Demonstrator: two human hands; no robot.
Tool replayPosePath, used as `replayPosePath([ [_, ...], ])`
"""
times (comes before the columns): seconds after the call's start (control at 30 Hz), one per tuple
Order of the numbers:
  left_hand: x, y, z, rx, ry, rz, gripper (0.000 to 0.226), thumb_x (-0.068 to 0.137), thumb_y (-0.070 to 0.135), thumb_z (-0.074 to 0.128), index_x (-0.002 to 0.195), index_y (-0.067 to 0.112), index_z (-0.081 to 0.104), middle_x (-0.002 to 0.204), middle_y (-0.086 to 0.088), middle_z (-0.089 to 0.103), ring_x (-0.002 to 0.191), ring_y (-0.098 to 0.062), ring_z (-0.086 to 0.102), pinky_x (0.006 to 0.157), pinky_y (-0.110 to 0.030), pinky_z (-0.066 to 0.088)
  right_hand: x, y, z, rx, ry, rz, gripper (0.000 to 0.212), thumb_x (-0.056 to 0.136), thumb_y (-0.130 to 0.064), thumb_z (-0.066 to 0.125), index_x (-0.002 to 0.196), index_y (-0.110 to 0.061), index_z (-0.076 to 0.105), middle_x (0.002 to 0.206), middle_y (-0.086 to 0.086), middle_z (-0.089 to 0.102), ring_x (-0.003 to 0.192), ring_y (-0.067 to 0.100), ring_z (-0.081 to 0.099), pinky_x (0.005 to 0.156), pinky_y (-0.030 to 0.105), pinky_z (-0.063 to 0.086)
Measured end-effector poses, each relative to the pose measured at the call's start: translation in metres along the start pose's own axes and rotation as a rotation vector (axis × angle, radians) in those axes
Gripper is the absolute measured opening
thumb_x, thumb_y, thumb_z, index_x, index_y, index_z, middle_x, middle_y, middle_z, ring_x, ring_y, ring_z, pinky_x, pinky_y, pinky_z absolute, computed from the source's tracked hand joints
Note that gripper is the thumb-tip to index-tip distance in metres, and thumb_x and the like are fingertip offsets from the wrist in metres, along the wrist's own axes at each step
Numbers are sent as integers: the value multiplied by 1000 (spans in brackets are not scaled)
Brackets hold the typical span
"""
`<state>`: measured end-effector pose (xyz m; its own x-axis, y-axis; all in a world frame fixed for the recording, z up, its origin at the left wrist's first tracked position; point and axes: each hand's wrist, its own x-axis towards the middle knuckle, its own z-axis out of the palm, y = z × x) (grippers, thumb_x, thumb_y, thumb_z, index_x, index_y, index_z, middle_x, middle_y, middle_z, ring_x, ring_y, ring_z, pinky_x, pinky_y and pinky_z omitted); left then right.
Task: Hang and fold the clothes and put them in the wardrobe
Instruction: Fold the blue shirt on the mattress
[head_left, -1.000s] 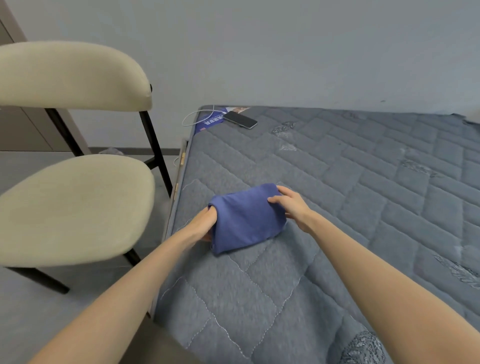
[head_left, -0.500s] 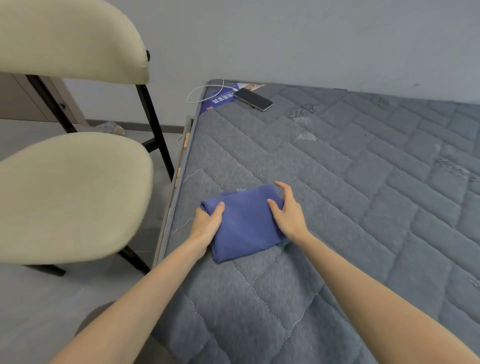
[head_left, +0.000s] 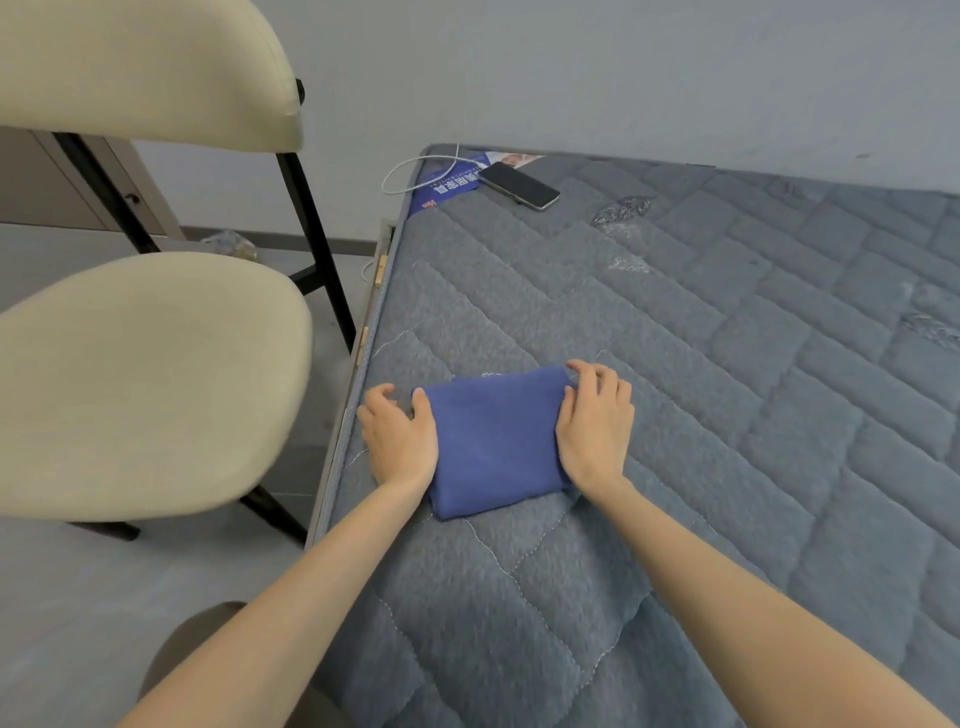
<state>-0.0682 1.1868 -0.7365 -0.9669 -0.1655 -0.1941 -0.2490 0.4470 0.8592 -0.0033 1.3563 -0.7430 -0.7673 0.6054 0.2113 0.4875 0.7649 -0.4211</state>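
Near the mattress (head_left: 675, 364) edge lay the folded cloth (head_left: 493, 441), long axis running away from me, squarely between my hands: right hand (head_left: 595, 431) grip curled on its far right corner, left hand (head_left: 400, 441) thumb on its edge, hold unclear to me.

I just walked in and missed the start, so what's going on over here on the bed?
A person is folding a blue garment on a grey mattress. It lies near the mattress's left edge, already a compact rectangle. The left hand holds its left side, thumb on the cloth; the right hand grips its right side, fingers curled at the far corner. A cream chair stands beside the mattress. No wardrobe is in view.
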Motion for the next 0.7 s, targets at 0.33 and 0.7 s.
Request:
replayPosePath([
  [0.33,-25,-21,38,840,-253,573,53,102,38,15,151,21,2,159,8,-3,146,-13,-9,116,-47,-9,-5,-9,26,-314,-352,-488,49,103,-36,22,151,-32,14,160,-5,10,148,17,3,116,41,-9],
  [0.7,-20,-30,20,506,-118,267,59,99,41,33,150,18,16,149,-16,21,133,-32,24,109,-41,20,-9,16,28,-168,-249,-127,49,100,-45,28,149,-40,21,151,12,26,129,30,29,109,38,24],
])
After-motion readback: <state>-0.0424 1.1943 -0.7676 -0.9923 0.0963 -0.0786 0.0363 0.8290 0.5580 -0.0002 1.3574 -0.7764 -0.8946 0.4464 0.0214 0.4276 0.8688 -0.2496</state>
